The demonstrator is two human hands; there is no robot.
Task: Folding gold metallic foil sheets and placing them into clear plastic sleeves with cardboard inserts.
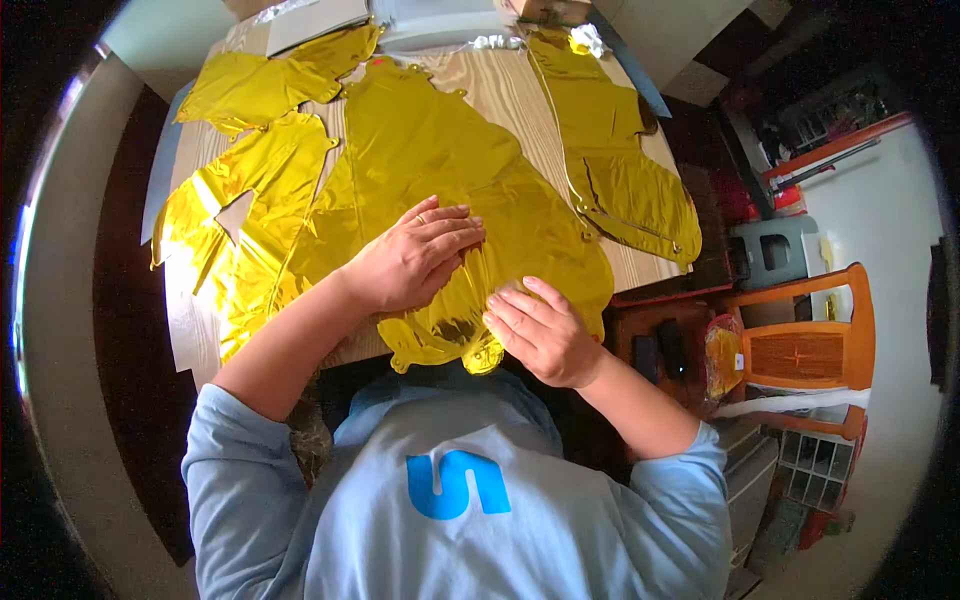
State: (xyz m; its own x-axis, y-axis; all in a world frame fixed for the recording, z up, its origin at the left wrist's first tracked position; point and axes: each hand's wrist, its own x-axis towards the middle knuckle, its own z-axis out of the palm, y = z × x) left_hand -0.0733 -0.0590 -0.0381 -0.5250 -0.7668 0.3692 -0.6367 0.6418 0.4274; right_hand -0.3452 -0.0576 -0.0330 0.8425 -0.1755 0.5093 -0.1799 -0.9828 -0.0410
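A flat, shiny gold foil balloon (430,130) covers the middle of the table, its near end hanging by the front edge in a puckered gather (482,356). My left hand (415,255) lies on this balloon with its fingers stretched out, pressing the foil. Close to the near edge, my right hand (545,330) rests over the wrinkled foil, fingers extended and slightly bent; whether foil is under its thumb is hidden. More flat gold foil balloons lie around it: one on the left (265,185), one at the far left (255,90) and one on the right (610,140).
A thin white ribbon (567,160) runs along the right balloon. Beneath everything is a pale wood-grain table (490,85). Crumpled white material (588,40) and a cardboard box (550,10) sit at the far edge. An orange wooden chair (800,350) stands to the right.
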